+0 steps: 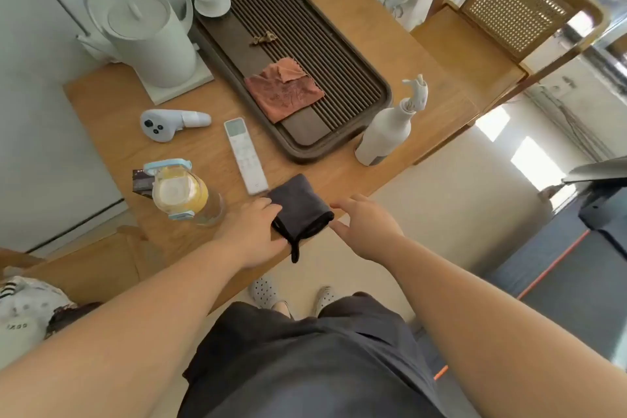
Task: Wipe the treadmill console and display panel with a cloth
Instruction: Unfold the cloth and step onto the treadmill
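Note:
A folded dark grey cloth [298, 205] lies at the near edge of the wooden table [366, 44], with a loop hanging over the edge. My left hand [252, 232] rests on the cloth's left side, fingers curled onto its edge. Just to the right of the cloth my right hand [364, 226] hovers with fingers apart, holding nothing. Part of the treadmill [597, 210] shows at the far right, dark with an orange stripe; its console is mostly out of view.
On the table stand a white kettle [149, 34], a dark tea tray [305, 61] with an orange-brown rag [283, 88], a white remote [245, 154], a game controller [169, 122], a glass jar [179, 192] and a white bottle [386, 129]. A wooden chair [502, 20] stands behind.

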